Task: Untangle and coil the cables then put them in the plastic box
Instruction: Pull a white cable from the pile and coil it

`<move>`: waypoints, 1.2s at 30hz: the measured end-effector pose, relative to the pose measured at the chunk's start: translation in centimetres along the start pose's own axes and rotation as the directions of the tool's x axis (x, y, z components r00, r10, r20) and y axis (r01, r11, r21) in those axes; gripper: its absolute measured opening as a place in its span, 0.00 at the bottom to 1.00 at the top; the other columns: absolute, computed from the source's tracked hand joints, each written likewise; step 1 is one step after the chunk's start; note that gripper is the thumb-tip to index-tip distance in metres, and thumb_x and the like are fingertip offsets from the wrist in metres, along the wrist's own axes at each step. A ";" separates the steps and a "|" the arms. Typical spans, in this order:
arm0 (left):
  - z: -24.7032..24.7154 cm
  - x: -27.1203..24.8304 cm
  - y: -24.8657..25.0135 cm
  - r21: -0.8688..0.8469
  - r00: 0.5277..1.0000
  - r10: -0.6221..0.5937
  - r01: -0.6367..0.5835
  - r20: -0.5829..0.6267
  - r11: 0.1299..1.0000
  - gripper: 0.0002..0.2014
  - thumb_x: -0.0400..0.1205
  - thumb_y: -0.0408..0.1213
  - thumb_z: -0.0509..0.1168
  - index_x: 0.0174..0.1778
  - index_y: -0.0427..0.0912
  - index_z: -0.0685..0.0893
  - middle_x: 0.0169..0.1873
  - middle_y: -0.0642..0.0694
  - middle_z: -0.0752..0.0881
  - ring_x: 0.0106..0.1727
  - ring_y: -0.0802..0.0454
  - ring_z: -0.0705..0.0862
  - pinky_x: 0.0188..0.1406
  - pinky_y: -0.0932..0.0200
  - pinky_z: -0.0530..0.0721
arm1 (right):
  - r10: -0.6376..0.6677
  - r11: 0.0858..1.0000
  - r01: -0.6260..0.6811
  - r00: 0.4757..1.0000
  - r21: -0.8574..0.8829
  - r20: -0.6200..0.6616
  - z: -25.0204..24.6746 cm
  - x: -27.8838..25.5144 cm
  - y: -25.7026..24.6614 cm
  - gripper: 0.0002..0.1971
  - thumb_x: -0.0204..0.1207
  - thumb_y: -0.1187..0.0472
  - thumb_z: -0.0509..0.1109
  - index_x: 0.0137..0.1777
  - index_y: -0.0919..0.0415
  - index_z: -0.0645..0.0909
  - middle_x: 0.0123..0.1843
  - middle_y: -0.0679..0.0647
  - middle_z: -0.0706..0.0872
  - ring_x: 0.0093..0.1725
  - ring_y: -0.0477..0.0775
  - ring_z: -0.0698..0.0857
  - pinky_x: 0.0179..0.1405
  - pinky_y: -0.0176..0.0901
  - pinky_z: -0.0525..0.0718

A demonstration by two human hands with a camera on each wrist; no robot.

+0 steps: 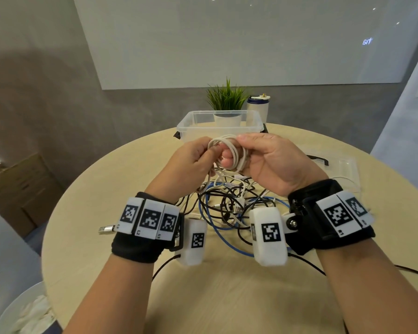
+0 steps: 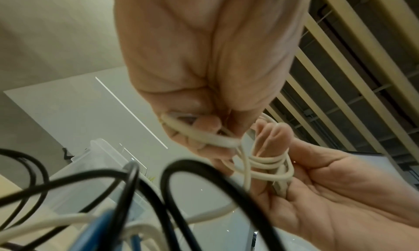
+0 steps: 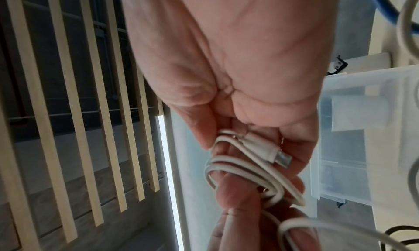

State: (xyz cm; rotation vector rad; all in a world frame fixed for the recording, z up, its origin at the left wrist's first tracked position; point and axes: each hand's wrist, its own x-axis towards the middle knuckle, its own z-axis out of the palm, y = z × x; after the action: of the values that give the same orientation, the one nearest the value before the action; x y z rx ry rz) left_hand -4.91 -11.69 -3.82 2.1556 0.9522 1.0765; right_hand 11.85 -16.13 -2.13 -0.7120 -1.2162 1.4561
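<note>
Round wooden table (image 1: 106,237). Near edge: both wrists wear black bands with coded tags. Just past them, mid-table, a tangle of cables (image 1: 227,206) lies on the wood: black, blue and white ones, all crossed over each other. Above the pile both hands are raised, close together. Right hand (image 1: 270,162) has several loops of white cable (image 1: 229,150) wound round its fingers (image 3: 238,192), fingers curled on the coil; the cable's plug (image 3: 269,151) lies against the palm. Left hand (image 1: 188,160) pinches a strand of the same white cable, fingers closed on it; the strand trails down into the pile. Toward the right edge, a clear lid (image 1: 343,165) lies flat. Far edge: clear plastic box (image 1: 217,127), open top, nothing visible inside. Behind the box, a small potted plant (image 1: 227,104) and a white jar (image 1: 258,107).
</note>
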 end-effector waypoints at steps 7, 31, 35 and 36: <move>-0.2 -0.2 0.3 0.045 0.998 0.051 -0.053 0.035 0.998 0.10 0.86 0.36 0.60 0.47 0.44 0.88 0.27 0.52 0.84 0.26 0.63 0.77 0.26 0.70 0.75 | 0.104 0.983 -0.101 0.994 -0.153 0.017 0.1 -0.1 0.2 0.23 0.84 0.48 0.55 0.46 0.67 0.83 0.30 0.55 0.82 0.33 0.51 0.80 0.41 0.41 0.79; 1.2 -1.0 1.1 -0.327 0.984 -0.046 0.102 0.174 0.939 0.08 0.74 0.33 0.76 0.38 0.45 0.82 0.33 0.54 0.85 0.37 0.61 0.81 0.41 0.70 0.76 | -0.130 0.975 0.161 0.971 0.150 -0.200 0.2 0.7 0.4 0.20 0.87 0.49 0.53 0.36 0.59 0.69 0.22 0.49 0.65 0.28 0.48 0.72 0.36 0.41 0.73; 1.7 -0.5 1.0 -0.364 0.996 -0.086 0.089 0.023 0.927 0.21 0.71 0.48 0.75 0.41 0.30 0.83 0.37 0.32 0.81 0.40 0.46 0.75 0.48 0.49 0.74 | -0.126 0.979 0.148 0.980 0.143 -0.153 0.5 0.8 0.6 0.19 0.87 0.49 0.52 0.37 0.59 0.70 0.22 0.49 0.67 0.28 0.49 0.74 0.33 0.44 0.75; 1.6 -0.6 1.1 -0.366 0.996 -0.083 0.087 0.028 0.927 0.23 0.71 0.49 0.73 0.44 0.28 0.83 0.37 0.32 0.80 0.41 0.46 0.74 0.47 0.49 0.73 | -0.124 0.978 0.147 0.980 0.147 -0.153 0.4 0.8 0.6 0.19 0.87 0.50 0.53 0.37 0.59 0.71 0.22 0.49 0.67 0.28 0.49 0.74 0.34 0.45 0.75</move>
State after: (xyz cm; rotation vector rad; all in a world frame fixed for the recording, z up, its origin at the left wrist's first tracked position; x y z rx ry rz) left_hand -3.43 -13.03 -4.12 1.7972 0.7607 1.0997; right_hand 11.04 -15.41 -2.44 -0.6023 -1.0075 1.3473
